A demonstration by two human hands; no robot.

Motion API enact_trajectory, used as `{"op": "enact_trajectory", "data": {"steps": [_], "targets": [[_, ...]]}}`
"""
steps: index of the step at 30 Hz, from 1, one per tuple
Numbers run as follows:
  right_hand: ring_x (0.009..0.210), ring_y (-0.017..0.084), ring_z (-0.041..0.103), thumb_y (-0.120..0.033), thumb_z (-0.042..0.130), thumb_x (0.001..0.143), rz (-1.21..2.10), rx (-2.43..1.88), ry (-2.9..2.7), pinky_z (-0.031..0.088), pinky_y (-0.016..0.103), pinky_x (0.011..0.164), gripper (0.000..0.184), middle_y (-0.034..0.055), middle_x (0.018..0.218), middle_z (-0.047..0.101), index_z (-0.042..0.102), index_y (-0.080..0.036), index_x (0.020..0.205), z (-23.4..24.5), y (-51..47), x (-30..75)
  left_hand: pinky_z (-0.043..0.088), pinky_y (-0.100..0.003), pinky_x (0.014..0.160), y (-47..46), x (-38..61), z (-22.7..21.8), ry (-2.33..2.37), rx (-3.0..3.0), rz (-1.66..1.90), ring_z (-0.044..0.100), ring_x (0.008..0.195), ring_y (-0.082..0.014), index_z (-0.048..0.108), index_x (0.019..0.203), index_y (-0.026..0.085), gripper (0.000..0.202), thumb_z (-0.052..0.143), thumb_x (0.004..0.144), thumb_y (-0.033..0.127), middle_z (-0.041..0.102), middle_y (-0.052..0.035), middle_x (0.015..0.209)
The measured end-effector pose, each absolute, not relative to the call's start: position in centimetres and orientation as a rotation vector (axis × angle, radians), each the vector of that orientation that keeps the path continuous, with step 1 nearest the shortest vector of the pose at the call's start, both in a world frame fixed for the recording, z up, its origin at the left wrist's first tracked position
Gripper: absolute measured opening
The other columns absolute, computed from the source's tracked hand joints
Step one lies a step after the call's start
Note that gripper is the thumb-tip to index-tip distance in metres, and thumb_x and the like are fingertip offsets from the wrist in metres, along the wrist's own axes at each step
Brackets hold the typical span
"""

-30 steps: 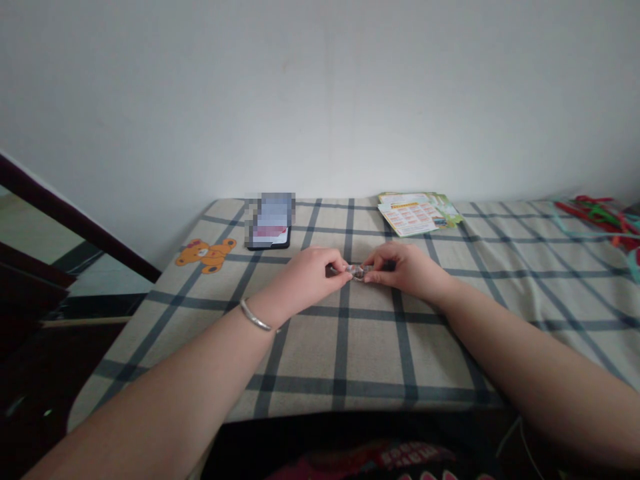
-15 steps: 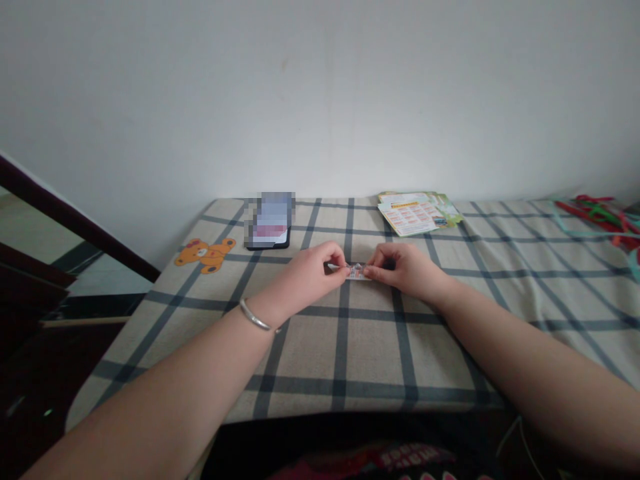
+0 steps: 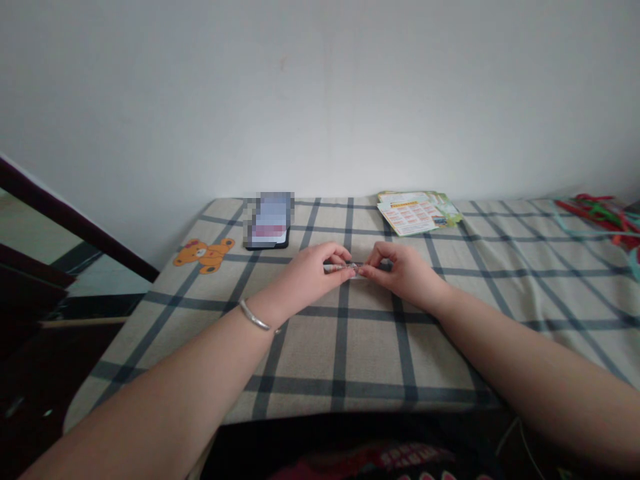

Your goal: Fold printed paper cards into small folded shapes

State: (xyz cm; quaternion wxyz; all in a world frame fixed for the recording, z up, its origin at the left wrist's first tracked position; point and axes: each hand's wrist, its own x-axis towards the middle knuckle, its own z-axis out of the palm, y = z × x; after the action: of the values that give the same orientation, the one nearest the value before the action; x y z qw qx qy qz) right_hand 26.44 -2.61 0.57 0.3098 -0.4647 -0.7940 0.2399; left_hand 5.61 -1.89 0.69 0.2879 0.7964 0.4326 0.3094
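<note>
Between my two hands, just above the middle of the checked cloth, is a narrow strip of printed paper [image 3: 353,267], rolled or folded; I cannot tell which. My left hand [image 3: 320,267] pinches its left part with thumb and fingers, and a pale end shows inside the curl of that hand. On the other side, the thumb and forefinger of my right hand [image 3: 397,268] are closed on the right part. The fingertips of both hands nearly meet and hide most of the paper.
A phone [image 3: 270,223] with a blurred screen lies at the back left, beside a teddy-bear cutout [image 3: 204,256]. Several printed leaflets [image 3: 417,213] are stacked near the wall. Coloured ribbons [image 3: 600,217] lie at the far right on the checked tablecloth [image 3: 300,360].
My fingertips have drawn closer together. Less of the paper's printed face shows, and it looks narrower. The right hand has shifted slightly left.
</note>
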Motion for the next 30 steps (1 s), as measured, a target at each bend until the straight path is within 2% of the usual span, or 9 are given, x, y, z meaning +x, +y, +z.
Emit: {"op": "enact_trajectory", "data": {"steps": [5,14,17,23,30], "targets": [[0.065,0.014,0.056,-0.038,0.067,0.08,0.628,-1.295,-2.078,0.039,0.027,0.06,0.023,0.0002,0.068,0.065,0.058,-0.02,0.069,0.66,-2.69,26.39,0.047,-0.033,0.078,-1.8,5.51,1.09,1.214,2.352,0.723,0.063,0.086,-0.0186,0.071,0.092,0.023,0.018,0.065,0.083,0.037,0.072,-0.0006,0.089],[0.059,0.013,0.052,-0.037,0.067,0.079,0.591,-1.361,-2.088,0.035,0.026,0.054,0.024,-0.0006,0.063,0.062,0.056,-0.02,0.066,0.99,-2.86,26.12,0.048,-0.027,0.072,-1.96,5.71,1.1,1.184,2.181,0.695,0.064,0.08,-0.0157,0.071,0.088,0.021,0.015,0.065,0.081,0.034,0.071,-0.0006,0.086],[0.061,0.013,0.054,-0.036,0.067,0.079,0.614,-1.31,-2.108,0.038,0.025,0.055,0.021,-0.0009,0.066,0.063,0.056,-0.02,0.07,0.88,-2.76,26.2,0.048,-0.027,0.071,-2.05,5.77,1.02,1.195,2.163,0.701,0.064,0.079,-0.0153,0.07,0.087,0.021,0.014,0.065,0.08,0.033,0.071,-0.0004,0.084],[0.064,0.012,0.058,-0.037,0.061,0.084,0.627,-1.25,-2.248,0.04,0.024,0.057,0.018,-0.0004,0.074,0.068,0.066,-0.021,0.089,0.88,-2.73,26.32,0.045,-0.026,0.066,-2.07,5.73,1.06,1.251,2.178,0.713,0.062,0.075,-0.0144,0.069,0.084,0.021,0.012,0.066,0.079,0.032,0.069,0.0011,0.079],[0.058,0.012,0.052,-0.034,0.058,0.086,0.459,-1.263,-2.357,0.033,0.024,0.053,0.017,0.0002,0.068,0.064,0.066,-0.019,0.08,0.77,-2.61,26.31,0.043,-0.027,0.067,-1.87,5.59,0.75,1.246,2.304,0.716,0.061,0.076,-0.0148,0.067,0.083,0.021,0.011,0.064,0.082,0.031,0.068,0.0003,0.08]]}}
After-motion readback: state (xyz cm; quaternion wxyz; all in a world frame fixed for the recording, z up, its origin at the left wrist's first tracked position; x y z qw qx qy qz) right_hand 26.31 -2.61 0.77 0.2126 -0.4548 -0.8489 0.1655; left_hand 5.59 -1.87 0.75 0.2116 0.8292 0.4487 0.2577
